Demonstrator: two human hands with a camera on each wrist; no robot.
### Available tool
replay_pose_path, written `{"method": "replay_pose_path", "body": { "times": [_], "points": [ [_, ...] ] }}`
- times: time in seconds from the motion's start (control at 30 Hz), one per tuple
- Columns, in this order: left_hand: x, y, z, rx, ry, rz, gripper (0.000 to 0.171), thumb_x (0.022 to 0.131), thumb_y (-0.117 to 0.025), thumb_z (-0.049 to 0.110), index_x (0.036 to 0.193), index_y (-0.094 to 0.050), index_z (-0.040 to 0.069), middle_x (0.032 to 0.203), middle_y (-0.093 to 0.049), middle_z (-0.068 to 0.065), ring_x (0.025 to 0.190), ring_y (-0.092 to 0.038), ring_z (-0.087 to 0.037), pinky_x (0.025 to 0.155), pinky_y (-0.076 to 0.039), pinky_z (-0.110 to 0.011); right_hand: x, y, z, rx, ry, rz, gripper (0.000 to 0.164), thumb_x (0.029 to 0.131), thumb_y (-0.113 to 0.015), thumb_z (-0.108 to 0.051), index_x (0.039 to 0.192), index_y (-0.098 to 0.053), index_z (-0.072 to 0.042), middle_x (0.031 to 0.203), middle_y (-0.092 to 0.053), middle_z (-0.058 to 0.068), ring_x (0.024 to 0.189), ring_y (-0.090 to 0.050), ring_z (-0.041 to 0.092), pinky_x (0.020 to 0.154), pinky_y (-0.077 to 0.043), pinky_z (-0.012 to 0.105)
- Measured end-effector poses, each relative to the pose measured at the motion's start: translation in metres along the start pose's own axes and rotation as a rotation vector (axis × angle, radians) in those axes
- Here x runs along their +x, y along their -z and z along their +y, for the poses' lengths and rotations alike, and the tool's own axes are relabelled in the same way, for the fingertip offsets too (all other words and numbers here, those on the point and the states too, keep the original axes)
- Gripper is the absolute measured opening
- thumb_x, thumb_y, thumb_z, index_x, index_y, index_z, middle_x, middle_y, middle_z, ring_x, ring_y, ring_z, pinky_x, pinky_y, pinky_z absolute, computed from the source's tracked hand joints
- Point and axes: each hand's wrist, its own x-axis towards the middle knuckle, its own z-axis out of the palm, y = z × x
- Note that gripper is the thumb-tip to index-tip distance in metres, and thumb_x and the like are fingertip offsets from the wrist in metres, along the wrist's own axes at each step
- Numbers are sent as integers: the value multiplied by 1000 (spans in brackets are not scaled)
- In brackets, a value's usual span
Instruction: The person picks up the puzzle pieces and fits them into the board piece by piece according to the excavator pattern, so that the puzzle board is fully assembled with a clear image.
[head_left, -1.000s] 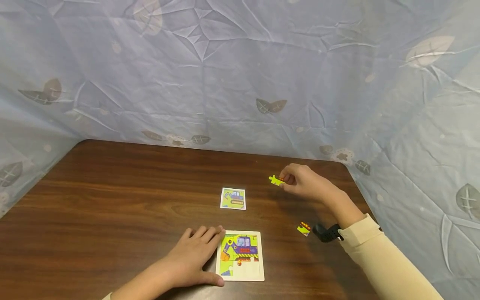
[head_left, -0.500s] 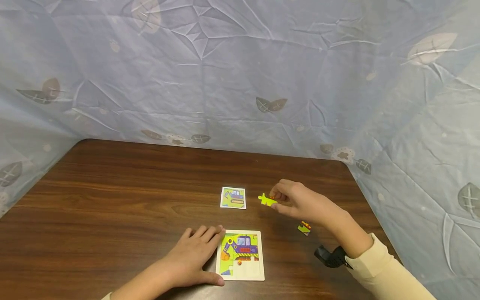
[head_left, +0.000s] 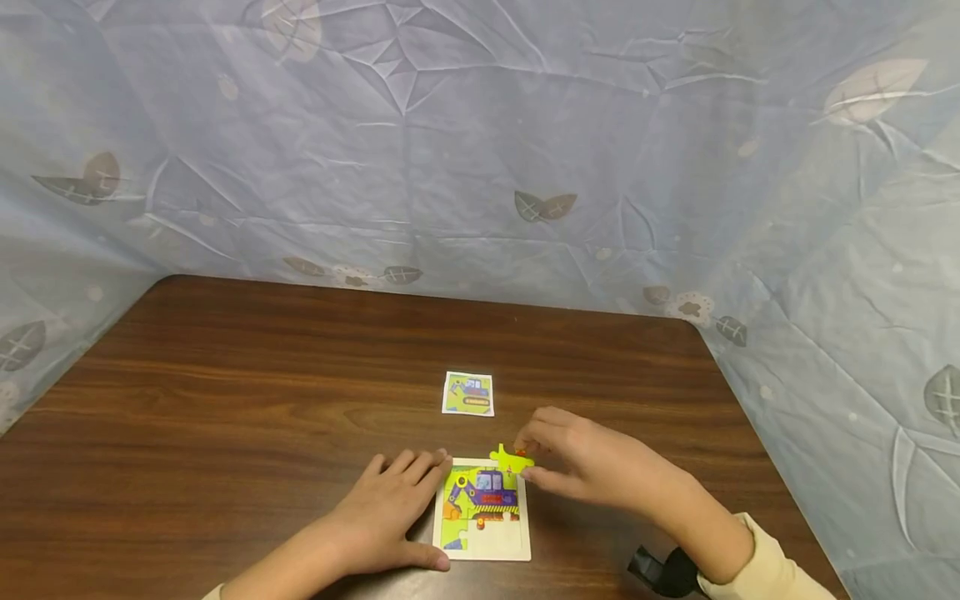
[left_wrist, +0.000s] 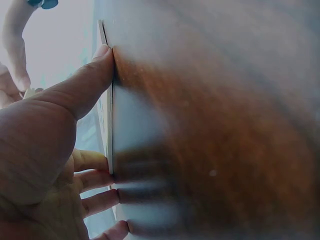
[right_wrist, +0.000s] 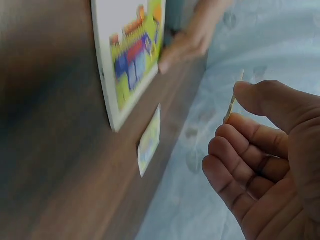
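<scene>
A square puzzle tray (head_left: 498, 546) lies on the table, its excavator picture partly filled in and its lower right part bare. My left hand (head_left: 382, 521) rests along its left side, fingers spread and thumb at the near corner; the left wrist view shows fingertips touching the tray's edge (left_wrist: 110, 130). Between thumb and forefinger my right hand (head_left: 588, 462) pinches a yellow-green puzzle piece (head_left: 510, 460) with a bit of red. That piece hangs over the tray's far right corner. Seen edge-on in the right wrist view, the puzzle piece (right_wrist: 231, 106) stands clear of the tray.
A small picture card (head_left: 468, 395) of the same excavator lies beyond the tray. Brown wooden table (head_left: 262, 375) spreads around. A pale patterned curtain (head_left: 465, 150) encloses its back and sides. A black wrist device (head_left: 667, 571) sits at the right sleeve.
My right hand has carried the puzzle piece leftward and nearer, from the table's right side to the tray. Another loose piece is now hidden under the right arm. The left hand stays put.
</scene>
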Motion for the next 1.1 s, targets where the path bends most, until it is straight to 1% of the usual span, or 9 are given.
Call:
{"method": "replay_pose_path", "body": {
  "times": [0.17,0.37,0.53,0.67,0.77,0.87,0.93,1.03,1.1],
  "points": [
    [1,1,0,6,-6,13,115,78,-71,79,161,-39,6,166,-43,-13,143,-47,-32,111,-38,-70,-2,-19,-12,-25,30,-37,20,102,-69,-30,116,-71,-15,111,-66,-6,92,-61,3,82,-55,17],
    [1,1,-1,11,-14,28,115,78,-69,80,161,-39,5,166,-44,-14,143,-48,-32,111,-39,-66,-1,-43,-19,3,39,-130,19,102,-70,-32,115,-72,-18,107,-66,-10,86,-51,-5,77,-48,10],
    [1,0,-1,7,-13,25,116,78,-69,80,161,-39,5,165,-44,-14,144,-48,-33,111,-39,-68,-3,-60,-20,-21,58,-154,22,102,-68,-35,116,-72,-18,110,-67,-11,89,-50,-8,80,-49,10],
    [0,-1,-1,-5,-5,20,117,77,-70,80,161,-38,5,165,-44,-14,144,-47,-33,111,-38,-68,-4,-69,-20,-53,97,-137,21,103,-67,-35,114,-73,-18,110,-67,-10,92,-54,-6,83,-51,11],
    [-1,-1,-1,-17,-5,22,117,77,-70,80,161,-38,5,165,-44,-14,144,-47,-33,111,-38,-68,-4,-72,-21,-90,119,-117,21,103,-67,-34,115,-73,-18,114,-69,-8,99,-61,-2,87,-54,15],
    [-1,-1,-1,-21,-9,22,117,77,-69,80,161,-38,4,166,-43,-15,145,-46,-34,112,-37,-69,-4,-73,-23,-136,138,-96,21,102,-68,-33,115,-74,-18,115,-69,-7,102,-63,0,89,-55,17],
    [-1,-1,-1,-24,-10,21,117,78,-70,80,161,-37,4,166,-42,-15,146,-46,-34,112,-37,-70,-3,-73,-26,-184,171,-79,20,101,-69,-31,115,-74,-17,112,-69,-7,99,-63,-1,87,-55,17],
    [-1,-1,-1,-15,-10,27,117,78,-70,79,161,-38,4,166,-43,-15,145,-46,-34,112,-37,-69,-1,-74,-30,-285,239,-41,19,100,-71,-30,113,-75,-17,107,-69,-8,95,-62,-1,86,-55,18],
    [-1,-1,-1,-3,-12,36,116,78,-70,79,160,-39,4,165,-44,-14,144,-47,-33,111,-38,-68,0,-75,-31,-345,275,-16,17,99,-72,-30,110,-75,-18,102,-67,-10,91,-61,-1,83,-54,18]
  ]
}}
